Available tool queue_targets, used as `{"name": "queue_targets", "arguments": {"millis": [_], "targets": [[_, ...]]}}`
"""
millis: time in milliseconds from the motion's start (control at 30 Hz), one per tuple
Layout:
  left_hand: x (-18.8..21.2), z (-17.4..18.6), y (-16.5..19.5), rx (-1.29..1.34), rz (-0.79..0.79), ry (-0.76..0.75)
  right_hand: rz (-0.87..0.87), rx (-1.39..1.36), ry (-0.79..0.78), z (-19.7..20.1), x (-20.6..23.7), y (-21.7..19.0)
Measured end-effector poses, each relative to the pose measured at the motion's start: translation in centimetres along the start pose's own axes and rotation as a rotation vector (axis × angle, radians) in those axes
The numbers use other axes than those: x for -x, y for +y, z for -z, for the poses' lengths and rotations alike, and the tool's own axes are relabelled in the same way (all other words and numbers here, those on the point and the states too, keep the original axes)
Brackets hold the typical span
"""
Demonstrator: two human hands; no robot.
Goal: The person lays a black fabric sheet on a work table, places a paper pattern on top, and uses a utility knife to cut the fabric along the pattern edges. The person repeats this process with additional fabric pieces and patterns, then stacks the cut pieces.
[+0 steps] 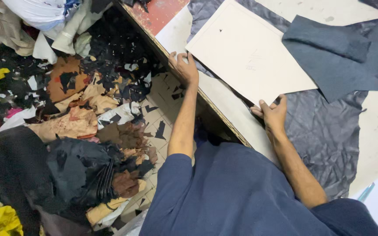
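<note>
A large pale cardboard sheet lies on a dark grey leather hide spread over the worktable. My left hand grips the sheet's near left corner at the table edge. My right hand pinches the sheet's lower corner, thumb on top. A smaller dark blue-grey leather piece overlaps the sheet's right side. My blue-sleeved arms reach in from below.
The floor to the left is heaped with leather and fabric scraps in black, tan, brown and yellow, over tiles. White cloth bundles sit at the top left. A red patch of table shows at the top.
</note>
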State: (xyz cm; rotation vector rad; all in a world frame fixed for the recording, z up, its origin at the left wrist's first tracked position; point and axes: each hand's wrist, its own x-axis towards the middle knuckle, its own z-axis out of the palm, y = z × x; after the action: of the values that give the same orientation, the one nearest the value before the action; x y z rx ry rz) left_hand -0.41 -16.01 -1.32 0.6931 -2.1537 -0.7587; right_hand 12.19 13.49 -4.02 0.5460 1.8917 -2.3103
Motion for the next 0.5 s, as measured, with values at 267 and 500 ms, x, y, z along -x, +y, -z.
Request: {"name": "queue_targets", "arguments": {"millis": [267, 500], "targets": [[-0.3, 0.1, -0.4, 0.046, 0.004, 0.055, 0.234, 0.237, 0.052, 0.7, -2.5, -1.6], [-0.3, 0.1, -0.9, 0.026, 0.058, -0.039, 0.244, 0.408, 0.126, 0.1, -2.1, -2.8]]}}
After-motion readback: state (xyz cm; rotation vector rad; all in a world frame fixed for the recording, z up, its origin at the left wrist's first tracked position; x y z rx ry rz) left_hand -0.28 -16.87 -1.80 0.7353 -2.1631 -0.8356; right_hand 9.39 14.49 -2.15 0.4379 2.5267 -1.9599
